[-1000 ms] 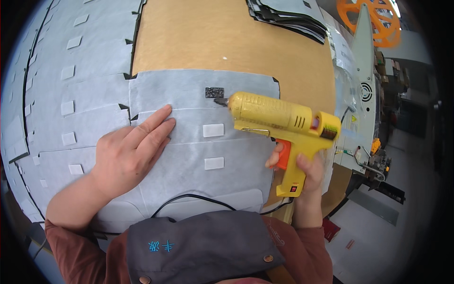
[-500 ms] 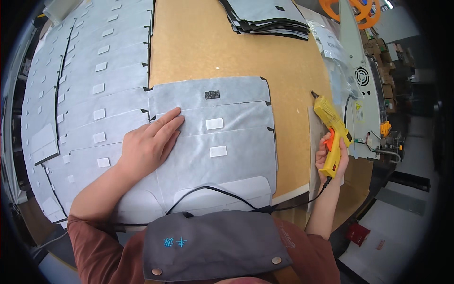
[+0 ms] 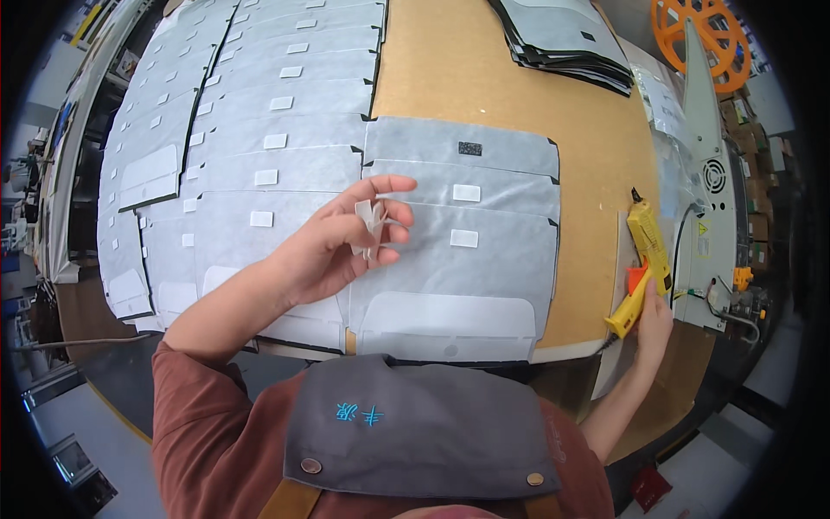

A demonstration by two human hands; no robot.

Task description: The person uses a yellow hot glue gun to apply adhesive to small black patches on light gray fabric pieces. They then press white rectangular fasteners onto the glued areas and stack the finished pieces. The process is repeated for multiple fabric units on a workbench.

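Note:
My left hand (image 3: pixel 324 246) is raised over the grey sheets, fingers curled, with a few small white rectangular patches (image 3: pixel 370 227) pinched in it. Just right of it lies a stack of overlapping grey fabric sheets (image 3: pixel 510 268) with dark corners. Two of these sheets carry a white patch (image 3: pixel 464 238) each; the farthest bears a black speckled patch (image 3: pixel 469 149). At the right table edge, my right hand (image 3: pixel 654 329) is closed at the handle of a yellow glue gun (image 3: pixel 648 238) with an orange trigger. Its nozzle points away from me; some fingers are hidden.
Rows of overlapping grey sheets (image 3: pixel 298 104) with white patches cover the left side. A pile of dark-edged sheets (image 3: pixel 562 39) sits at the far right. Beyond the glue gun stand a grey machine (image 3: pixel 713 233) and an orange spoked reel (image 3: pixel 700 39). A black cord (image 3: pixel 679 238) hangs alongside.
My left hand has lifted off the sheets and turned, showing the white patches in its fingers. My right hand still has the glue gun. The whole view has shifted, so things appear farther right.

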